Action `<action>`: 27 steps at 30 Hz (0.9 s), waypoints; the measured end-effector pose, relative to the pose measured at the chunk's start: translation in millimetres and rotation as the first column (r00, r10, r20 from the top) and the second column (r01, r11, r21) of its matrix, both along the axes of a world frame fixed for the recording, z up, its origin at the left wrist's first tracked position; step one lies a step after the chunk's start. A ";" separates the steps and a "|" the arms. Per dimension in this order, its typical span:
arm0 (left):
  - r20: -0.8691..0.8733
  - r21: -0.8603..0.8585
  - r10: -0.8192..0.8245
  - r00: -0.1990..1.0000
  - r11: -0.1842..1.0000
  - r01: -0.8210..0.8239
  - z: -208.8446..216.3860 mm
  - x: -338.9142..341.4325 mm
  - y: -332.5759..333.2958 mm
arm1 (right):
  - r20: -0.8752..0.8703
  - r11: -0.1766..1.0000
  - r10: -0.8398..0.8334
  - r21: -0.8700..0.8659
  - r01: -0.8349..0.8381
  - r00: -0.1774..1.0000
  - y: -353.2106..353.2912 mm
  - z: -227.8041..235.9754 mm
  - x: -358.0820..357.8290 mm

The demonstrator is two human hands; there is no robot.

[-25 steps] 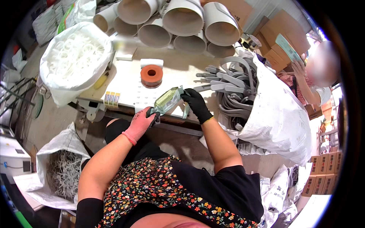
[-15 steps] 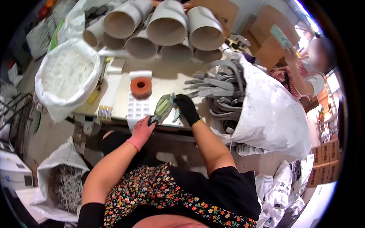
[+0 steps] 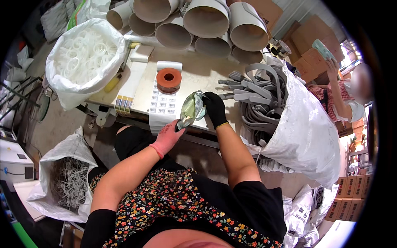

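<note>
The desk (image 3: 198,72) is the biggest thing I can see from here, spreading around the orange roll (image 3: 168,87) that sits on it. To the roll's right bulges a white sack (image 3: 308,142), its mouth crowded with grey straps (image 3: 264,99). Left of the roll, another white bag (image 3: 74,97) stands full of clear rings (image 3: 84,53). Beyond the roll, wide pale pipes (image 3: 173,36) are stacked on their sides, open ends toward the worker (image 3: 157,198). A label sheet (image 3: 163,104) runs from under the roll toward the worker.

The left hand (image 3: 167,136), in a pink glove, is on the worker's side of the roll, its dark-tipped fingers pinching the packet's near end. The right hand (image 3: 215,109), gloved in black, is to the roll's right, fingers bent onto the packet's far right edge; their tips are partly hidden, so I can't tell how hard they press. The shiny green packet (image 3: 191,109) slants between them, right of the roll and closer to the worker.

I'd keep that left pinch steady but light, since the wrap looks thin enough to crease, and let the right fingers work along its edge gently, without tugging.
</note>
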State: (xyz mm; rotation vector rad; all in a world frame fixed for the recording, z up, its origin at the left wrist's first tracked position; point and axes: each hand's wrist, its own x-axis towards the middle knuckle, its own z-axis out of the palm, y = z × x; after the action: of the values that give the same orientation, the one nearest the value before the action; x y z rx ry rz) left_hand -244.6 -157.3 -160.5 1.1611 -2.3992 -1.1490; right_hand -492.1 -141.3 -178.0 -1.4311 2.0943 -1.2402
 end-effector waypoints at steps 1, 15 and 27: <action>0.016 -0.012 0.006 1.000 1.000 -0.006 -3.3 2.6 1.3 | -0.041 1.000 -0.003 0.003 0.004 0.999 -1.2 0.5 3.3; -0.125 0.214 -0.163 0.979 0.959 0.187 -5.0 50.9 6.5 | -0.378 0.970 0.077 -0.186 -0.157 0.922 28.4 97.1 21.7; -0.175 0.070 -0.160 0.971 0.982 0.174 -45.8 89.7 -1.1 | -0.413 0.780 0.053 -0.551 -0.296 0.909 -33.4 345.3 -40.0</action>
State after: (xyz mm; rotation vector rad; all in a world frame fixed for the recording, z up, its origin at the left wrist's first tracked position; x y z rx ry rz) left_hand -155.0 -158.4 -206.3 0.8579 -2.3738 -1.3549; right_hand -532.1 -174.7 167.2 -2.2506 1.7674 -1.7710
